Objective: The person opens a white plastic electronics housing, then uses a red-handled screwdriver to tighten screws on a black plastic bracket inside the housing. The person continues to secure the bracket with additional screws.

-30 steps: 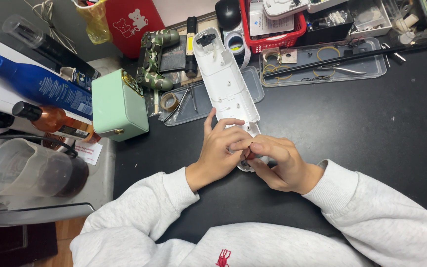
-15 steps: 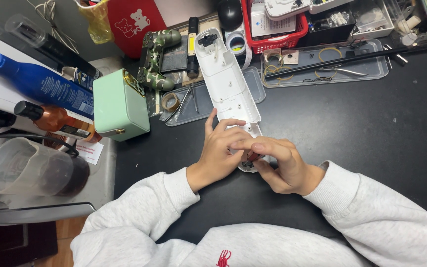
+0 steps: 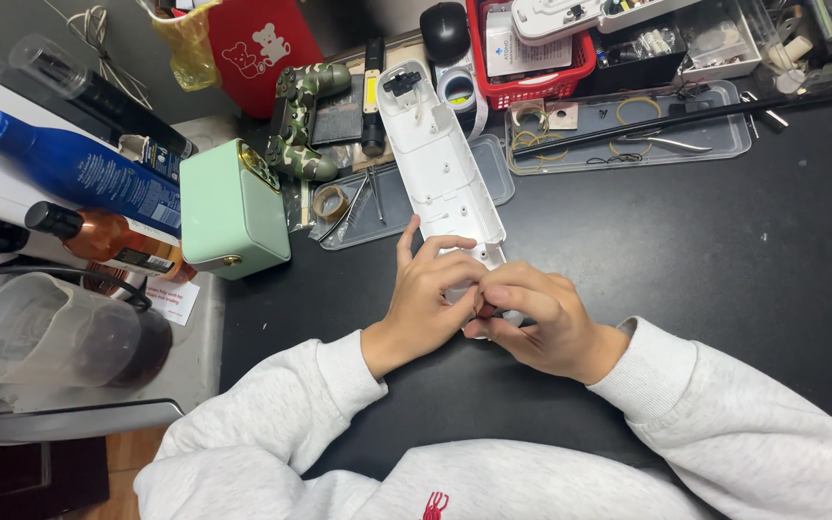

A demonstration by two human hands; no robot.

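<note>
— What is on the far left?

— A clear plastic jug [image 3: 45,332] lies on its side, next to a brown bottle [image 3: 113,241] and a blue bottle [image 3: 74,169]. They are pushed off to the edge, I think so they stay out of the way.

— And the green box [image 3: 233,207]?

— It sits on the black table [image 3: 724,250], a bit away from the hands.

— What does the left hand [image 3: 426,303] do?

— Its fingers curl over the near end of the long white case [image 3: 440,159]. It looks like it holds that end down so the case does not slide.

— Where is the case?

— Flat on the table, in the middle. It points away from the person, and its far end lies over a clear tray [image 3: 406,197].

— And the right hand [image 3: 541,323]?

— Its fingertips are pressed together, pinching at the same end of the case, touching the left hand. I cannot tell what small bit it pinches.

— What is on the right?

— Another clear tray [image 3: 724,144] with little tools, and a red basket [image 3: 541,63] behind it.
</note>
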